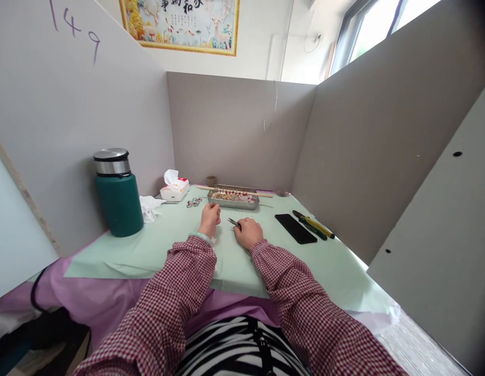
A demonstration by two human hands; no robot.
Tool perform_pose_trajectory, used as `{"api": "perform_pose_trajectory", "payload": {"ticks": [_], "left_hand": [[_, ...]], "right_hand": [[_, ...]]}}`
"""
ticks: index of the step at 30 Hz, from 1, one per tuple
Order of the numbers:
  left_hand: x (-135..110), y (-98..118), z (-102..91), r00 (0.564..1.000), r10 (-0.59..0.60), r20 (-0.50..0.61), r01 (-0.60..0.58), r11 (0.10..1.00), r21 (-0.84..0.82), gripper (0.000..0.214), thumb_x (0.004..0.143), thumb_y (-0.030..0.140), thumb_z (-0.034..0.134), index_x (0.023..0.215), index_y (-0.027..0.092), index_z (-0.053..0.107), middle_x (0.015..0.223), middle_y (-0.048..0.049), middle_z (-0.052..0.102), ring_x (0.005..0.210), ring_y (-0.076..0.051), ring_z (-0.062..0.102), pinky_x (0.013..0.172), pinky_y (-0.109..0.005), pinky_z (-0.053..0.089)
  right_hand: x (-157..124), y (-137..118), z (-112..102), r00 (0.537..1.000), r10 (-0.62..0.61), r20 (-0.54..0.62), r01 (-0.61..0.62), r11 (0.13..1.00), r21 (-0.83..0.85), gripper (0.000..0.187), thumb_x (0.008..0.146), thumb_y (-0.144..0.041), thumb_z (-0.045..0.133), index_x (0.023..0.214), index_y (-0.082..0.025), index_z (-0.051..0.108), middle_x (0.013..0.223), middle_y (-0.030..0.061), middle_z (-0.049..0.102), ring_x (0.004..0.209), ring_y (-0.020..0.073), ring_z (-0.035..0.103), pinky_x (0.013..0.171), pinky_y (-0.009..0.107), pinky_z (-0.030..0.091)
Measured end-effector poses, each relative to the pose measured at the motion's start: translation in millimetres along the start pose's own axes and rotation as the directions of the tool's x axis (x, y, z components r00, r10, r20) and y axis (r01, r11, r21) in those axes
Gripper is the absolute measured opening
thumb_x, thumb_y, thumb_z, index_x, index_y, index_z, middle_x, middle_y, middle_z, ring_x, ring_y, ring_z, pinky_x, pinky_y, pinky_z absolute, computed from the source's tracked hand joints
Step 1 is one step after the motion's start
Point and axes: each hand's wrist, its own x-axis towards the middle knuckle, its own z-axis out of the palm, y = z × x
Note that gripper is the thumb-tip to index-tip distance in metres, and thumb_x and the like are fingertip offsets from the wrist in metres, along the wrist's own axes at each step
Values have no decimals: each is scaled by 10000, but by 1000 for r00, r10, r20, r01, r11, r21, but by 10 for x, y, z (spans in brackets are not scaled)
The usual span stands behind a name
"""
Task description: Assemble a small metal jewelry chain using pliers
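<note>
Pointed metal tool [233, 222], worktop [234, 263]
Held by curled right hand [249, 233]; left hand [209, 220] closed in a pinch, contents not discernible.

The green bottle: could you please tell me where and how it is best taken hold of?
Likely around the body of the green bottle, with the left hand coming from its right: it stands upright and round-sided, with the partition close on its left.

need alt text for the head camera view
A person's right hand holds a pointed metal tool beside their curled left hand, at a green-covered table. Beyond sits a metal tray of small gold and red pieces; a teal bottle stands at left.
</note>
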Motion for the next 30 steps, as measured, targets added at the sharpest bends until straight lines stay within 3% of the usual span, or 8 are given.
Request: {"api": "perform_pose_trajectory", "payload": {"ticks": [6,12,16,22,26,30], "left_hand": [[-49,-32,26,987,-117,114,113,993,39,332,879,310,529,1168,146,522,1148,-93,556,963,-202,578,802,-404,504],[-96,-89,55,928,-234,289,223,972,73,315,877,301,534,1148,141,533,1126,-89,566,944,-195,584,787,-392,510],[-90,-76,42,898,-229,376,243,970,12,316,879,305,530,1149,142,532,1125,-89,566,942,-194,584,786,-392,509],[-96,-41,11,861,-184,475,253,964,-85,288,883,303,525,1115,134,542,1054,-76,585,860,-167,596,721,-345,523],[-136,-21,17,822,-176,541,276,955,-108,225,889,293,516,1029,122,557,873,-28,591,659,-100,566,564,-242,495],[-194,13,25,774,-183,606,308,945,-107,110,887,182,490,924,114,568,630,36,507,404,-37,374,425,-183,385]], "right_hand": [[21,42,8,995,99,-20,-99,995,29,261,895,-359,507,1025,-148,587,1080,66,587,1016,207,547,883,429,427],[10,71,25,984,169,-60,-160,979,125,256,851,-363,558,964,-141,615,1060,74,588,1085,247,494,929,481,355],[15,61,-1,979,145,-141,-104,959,265,235,857,-332,538,978,-148,620,1084,85,571,1124,263,448,940,482,320],[75,42,-33,979,36,-200,76,846,528,217,905,-323,497,962,-145,608,996,45,616,921,168,578,840,377,450],[107,59,1,976,40,-214,112,751,651,230,905,-330,507,965,-129,603,957,44,628,876,161,604,793,366,490],[123,76,38,980,49,-192,111,665,738,238,904,-337,510,948,-122,602,888,30,634,790,140,618,728,332,514]]}}
